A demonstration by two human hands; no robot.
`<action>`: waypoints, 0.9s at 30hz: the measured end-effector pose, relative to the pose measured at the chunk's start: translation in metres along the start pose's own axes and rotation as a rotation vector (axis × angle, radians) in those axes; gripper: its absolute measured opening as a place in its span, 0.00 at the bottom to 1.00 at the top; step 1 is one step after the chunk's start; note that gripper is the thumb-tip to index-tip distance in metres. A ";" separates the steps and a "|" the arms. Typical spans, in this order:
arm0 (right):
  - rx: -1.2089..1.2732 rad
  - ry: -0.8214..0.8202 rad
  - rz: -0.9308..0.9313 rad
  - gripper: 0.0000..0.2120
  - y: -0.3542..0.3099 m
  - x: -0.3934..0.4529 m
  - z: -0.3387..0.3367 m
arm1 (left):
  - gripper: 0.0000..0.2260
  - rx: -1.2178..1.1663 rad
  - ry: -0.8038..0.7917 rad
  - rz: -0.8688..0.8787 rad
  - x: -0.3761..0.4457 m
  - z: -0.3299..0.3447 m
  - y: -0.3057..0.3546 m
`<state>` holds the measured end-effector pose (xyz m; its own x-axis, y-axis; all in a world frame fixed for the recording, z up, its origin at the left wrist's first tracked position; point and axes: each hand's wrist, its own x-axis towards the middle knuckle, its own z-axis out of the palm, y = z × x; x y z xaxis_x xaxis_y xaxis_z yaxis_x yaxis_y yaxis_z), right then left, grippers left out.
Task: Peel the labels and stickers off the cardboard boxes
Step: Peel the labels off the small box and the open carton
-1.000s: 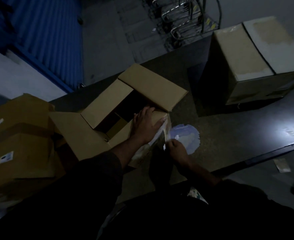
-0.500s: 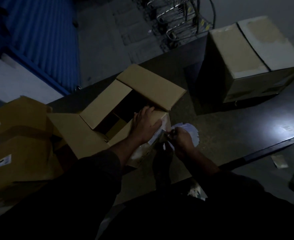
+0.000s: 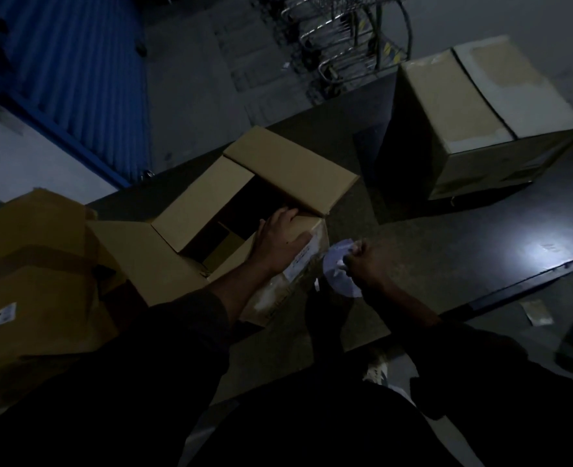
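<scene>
Open cardboard box (image 3: pixel 244 210) is being steadied on the dark table (image 3: pixel 480 251) by the left hand (image 3: pixel 280 241), fingers flat over its near edge. A pale peeled label (image 3: pixel 340 274) is being pinched beside the box by the right hand (image 3: pixel 367 262).

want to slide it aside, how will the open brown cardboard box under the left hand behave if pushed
The open brown cardboard box probably slides easily: what shows of its inside looks dark and empty, so it is likely light. Its raised flaps may flex rather than take a push. The left hand resting on its near edge likely steadies it while the right hand pulls the pale label.
</scene>
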<state>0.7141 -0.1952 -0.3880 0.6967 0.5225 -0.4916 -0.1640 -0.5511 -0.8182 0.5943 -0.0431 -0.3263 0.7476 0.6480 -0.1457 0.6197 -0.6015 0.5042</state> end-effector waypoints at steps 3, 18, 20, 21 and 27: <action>-0.081 -0.124 -0.047 0.16 0.008 -0.003 0.013 | 0.30 0.002 -0.022 0.003 -0.001 -0.002 -0.002; 0.016 -0.177 -0.205 0.10 0.010 -0.010 0.039 | 0.36 0.203 -0.035 0.187 -0.020 0.002 -0.017; 0.165 -0.248 -0.157 0.12 0.005 -0.016 0.031 | 0.36 0.209 -0.020 0.187 -0.019 0.003 -0.017; 0.254 -0.262 -0.150 0.12 0.003 -0.016 0.026 | 0.36 0.206 -0.016 0.188 -0.019 0.003 -0.017; 0.301 -0.247 -0.113 0.08 -0.006 -0.008 0.001 | 0.34 0.198 -0.008 0.196 -0.018 0.003 -0.016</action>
<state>0.7094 -0.1953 -0.3793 0.5393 0.7294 -0.4208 -0.3187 -0.2857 -0.9037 0.5712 -0.0466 -0.3338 0.8592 0.5070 -0.0686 0.4970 -0.7952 0.3472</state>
